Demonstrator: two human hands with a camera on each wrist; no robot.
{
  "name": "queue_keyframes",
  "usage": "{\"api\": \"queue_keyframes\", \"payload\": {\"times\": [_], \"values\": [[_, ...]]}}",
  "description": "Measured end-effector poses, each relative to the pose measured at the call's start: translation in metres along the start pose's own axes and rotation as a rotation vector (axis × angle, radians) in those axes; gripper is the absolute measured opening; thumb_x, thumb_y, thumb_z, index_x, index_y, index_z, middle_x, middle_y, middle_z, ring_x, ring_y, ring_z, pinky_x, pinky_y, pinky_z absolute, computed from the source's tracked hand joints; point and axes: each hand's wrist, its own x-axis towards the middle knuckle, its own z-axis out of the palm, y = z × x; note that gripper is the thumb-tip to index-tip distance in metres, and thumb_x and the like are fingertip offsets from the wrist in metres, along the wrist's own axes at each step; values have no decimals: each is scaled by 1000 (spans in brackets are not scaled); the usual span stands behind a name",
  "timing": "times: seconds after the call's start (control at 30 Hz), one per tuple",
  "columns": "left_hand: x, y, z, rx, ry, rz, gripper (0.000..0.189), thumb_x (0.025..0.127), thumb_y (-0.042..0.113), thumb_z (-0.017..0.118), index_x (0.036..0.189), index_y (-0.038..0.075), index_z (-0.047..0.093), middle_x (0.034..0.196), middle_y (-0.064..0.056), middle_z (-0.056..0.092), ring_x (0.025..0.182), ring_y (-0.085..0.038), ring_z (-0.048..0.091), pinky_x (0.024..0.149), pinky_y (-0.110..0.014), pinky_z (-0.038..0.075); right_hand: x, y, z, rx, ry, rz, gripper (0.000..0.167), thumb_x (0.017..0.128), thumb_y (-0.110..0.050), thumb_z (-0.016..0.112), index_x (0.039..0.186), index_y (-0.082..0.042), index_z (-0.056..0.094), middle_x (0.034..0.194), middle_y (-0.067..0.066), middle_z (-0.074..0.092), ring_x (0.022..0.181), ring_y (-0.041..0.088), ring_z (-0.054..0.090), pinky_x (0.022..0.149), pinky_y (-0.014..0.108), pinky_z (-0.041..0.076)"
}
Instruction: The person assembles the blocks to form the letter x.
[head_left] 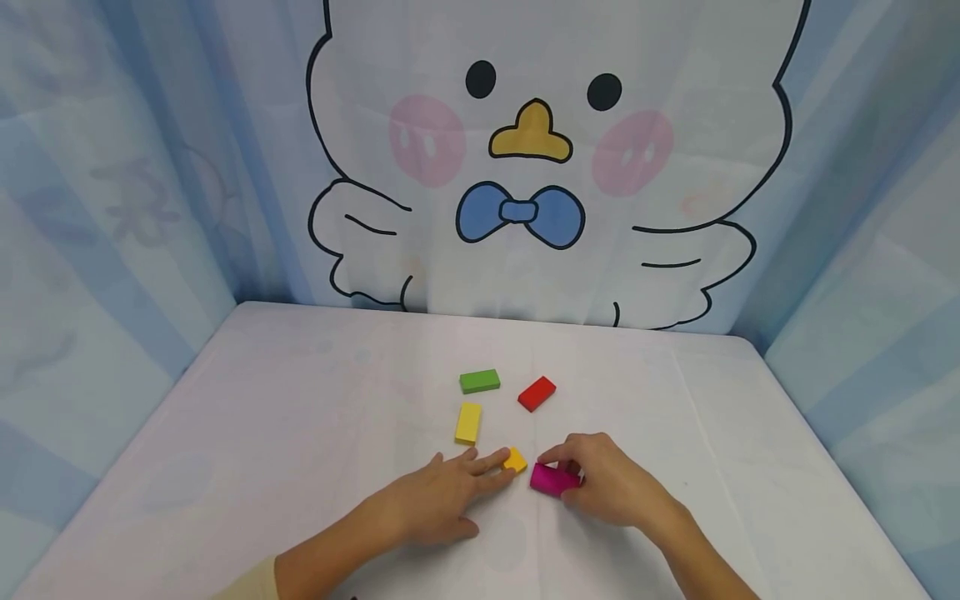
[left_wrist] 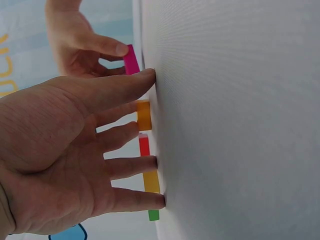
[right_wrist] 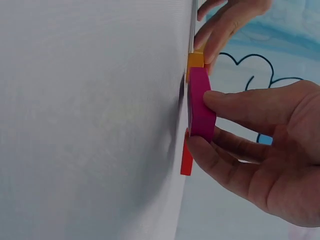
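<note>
My right hand (head_left: 617,482) pinches a magenta block (head_left: 553,480) between thumb and fingers. In the right wrist view the magenta block (right_wrist: 200,105) is tilted, with a shadow on the tabletop beside it. My left hand (head_left: 435,500) is spread with straight fingers, and two of its fingertips touch a small orange-yellow block (head_left: 514,460). The left wrist view shows that orange block (left_wrist: 144,115) by the fingertips, while the thumb and other fingertips rest on the table. A yellow block (head_left: 468,423) lies just beyond the left fingers.
Farther back on the white table (head_left: 337,375) lie a green block (head_left: 480,381) and a red block (head_left: 537,393). Behind the table hangs a curtain (head_left: 525,275) with a cartoon bird on it. More curtain (head_left: 90,292) closes off both sides.
</note>
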Motion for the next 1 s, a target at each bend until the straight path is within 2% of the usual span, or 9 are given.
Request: {"api": "queue_keyframes", "payload": {"times": [0.17, 0.6, 0.73, 0.87, 1.0], "values": [[0, 0, 1, -2, 5, 2, 77, 93, 28, 80, 159, 40, 42, 171, 18, 26, 155, -31, 37, 116, -68, 38, 1, -1, 3, -10, -27, -2, 42, 82, 2, 81, 121, -14, 77, 93, -5, 65, 89, 15, 59, 75, 31, 57], [1, 0, 0, -5, -8, -5, 79, 92, 29, 80, 159, 41, 40, 171, 19, 24, 156, -31, 35, 116, -69, 36, 2, 0, 4, -12, -47, -44, 50, 78, -4, 88, 125, -11, 74, 95, -4, 67, 90, 15, 61, 74, 29, 57], [2, 0, 0, -2, -10, -9, 79, 92, 29, 80, 159, 41, 40, 171, 19, 24, 156, -31, 35, 116, -69, 36, -1, 4, -1, 6, -52, -96, 50, 82, -2, 84, 129, -12, 72, 102, -4, 69, 93, 14, 64, 76, 27, 58], [2, 0, 0, -3, -8, -10, 79, 92, 29, 80, 159, 41, 41, 171, 18, 24, 156, -31, 35, 116, -68, 37, -2, 9, -7, 35, -64, -184, 42, 86, 5, 75, 124, -14, 76, 109, -5, 71, 98, 14, 67, 82, 29, 61], [2, 0, 0, -6, -7, -10, 78, 92, 29, 80, 159, 40, 41, 171, 18, 25, 156, -31, 36, 116, -68, 36, -2, 13, -8, 69, -78, -243, 43, 86, 11, 68, 118, -15, 78, 113, -7, 73, 100, 13, 68, 84, 29, 62]]}}
